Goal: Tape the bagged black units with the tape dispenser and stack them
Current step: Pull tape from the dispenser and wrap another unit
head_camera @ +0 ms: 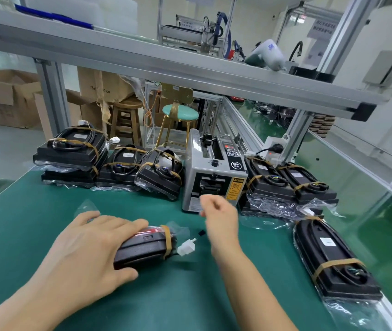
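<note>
Nearest on the green-matted worktop [35, 211], the left hand [90, 247] lies over a black plastic unit in a clear bag [142, 247], the fingers spread along its top and the thumb under its near edge, so that the hand holds it tilted on its side. A band of brown tape [167, 242] goes around the right end of this unit, and a small white plug [186, 247] sticks out of the bag there. Just to the right, the right hand [221, 217] is lifted above the worktop with the fingers curled toward the thumb near the dispenser's front opening; whether it pinches a piece of tape I cannot tell. At the near right edge lies another bagged black unit with a brown tape band [333, 261], flat and well apart from both hands. Farther, in the middle, stands the grey metal tape dispenser with a yellow caution label [214, 173]. To its left are low stacks of taped bagged units [71, 151], one of them leaning against the dispenser, and to its right a second stack [290, 182]. Beyond the worktop stand a wooden stool [125, 120] and a stool with a teal round seat [180, 115].
</note>
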`<state>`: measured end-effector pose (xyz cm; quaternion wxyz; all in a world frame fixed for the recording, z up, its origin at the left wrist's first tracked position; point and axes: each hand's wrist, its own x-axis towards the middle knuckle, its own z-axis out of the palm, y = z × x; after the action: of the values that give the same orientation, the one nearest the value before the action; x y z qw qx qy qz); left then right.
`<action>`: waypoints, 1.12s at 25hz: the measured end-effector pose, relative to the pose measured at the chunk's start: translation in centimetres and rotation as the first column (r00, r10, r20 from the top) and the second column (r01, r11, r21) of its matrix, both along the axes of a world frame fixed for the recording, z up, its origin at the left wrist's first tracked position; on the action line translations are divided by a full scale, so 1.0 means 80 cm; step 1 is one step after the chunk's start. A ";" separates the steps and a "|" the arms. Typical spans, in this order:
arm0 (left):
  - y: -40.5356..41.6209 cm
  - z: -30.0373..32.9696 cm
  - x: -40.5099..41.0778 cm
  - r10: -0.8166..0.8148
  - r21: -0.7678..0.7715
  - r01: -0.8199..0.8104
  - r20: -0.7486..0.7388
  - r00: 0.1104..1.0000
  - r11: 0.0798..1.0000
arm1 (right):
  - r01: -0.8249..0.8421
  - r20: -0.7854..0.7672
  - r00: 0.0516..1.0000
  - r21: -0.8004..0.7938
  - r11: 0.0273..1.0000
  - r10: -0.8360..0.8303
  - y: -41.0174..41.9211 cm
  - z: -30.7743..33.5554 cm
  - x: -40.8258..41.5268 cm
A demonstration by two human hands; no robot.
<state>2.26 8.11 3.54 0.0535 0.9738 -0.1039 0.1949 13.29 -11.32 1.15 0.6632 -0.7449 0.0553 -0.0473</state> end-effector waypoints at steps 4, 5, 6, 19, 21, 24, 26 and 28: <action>-0.010 0.003 0.001 0.179 -0.074 -0.188 -0.111 0.978 0.979 | 0.257 -0.073 0.965 0.098 0.962 -0.250 -0.019 0.005 0.034; -0.014 0.003 0.002 0.222 -0.056 -0.228 -0.092 0.971 0.972 | 0.263 -0.067 0.964 0.093 0.960 -0.258 -0.018 0.006 0.040; -0.017 -0.001 0.004 0.254 -0.049 -0.258 -0.080 0.964 0.965 | 0.268 -0.065 0.963 0.088 0.959 -0.263 -0.016 0.007 0.044; -0.022 0.000 0.018 0.372 -0.056 -0.383 -0.145 0.917 0.922 | 0.414 -0.300 0.892 0.233 0.880 -0.339 0.009 0.020 0.069; -0.021 -0.001 0.019 0.389 -0.078 -0.403 -0.154 0.908 0.912 | 0.221 -0.272 0.952 0.288 0.932 -0.142 0.012 0.030 0.037; -0.021 -0.003 0.022 0.409 -0.084 -0.422 -0.138 0.902 0.902 | -0.323 -0.129 0.926 0.219 0.921 0.355 0.031 0.038 -0.031; -0.023 -0.005 0.022 0.414 -0.093 -0.427 -0.134 0.900 0.899 | -0.442 -0.092 0.880 0.193 0.876 0.465 0.043 0.027 -0.056; -0.026 -0.007 0.020 0.414 -0.090 -0.426 -0.124 0.902 0.900 | -0.408 -0.075 0.902 0.170 0.897 0.425 0.047 0.012 -0.059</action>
<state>3.87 6.06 2.98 0.0714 0.9773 0.1228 0.1573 8.59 -7.60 2.11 0.7079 -0.6889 -0.0658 0.1410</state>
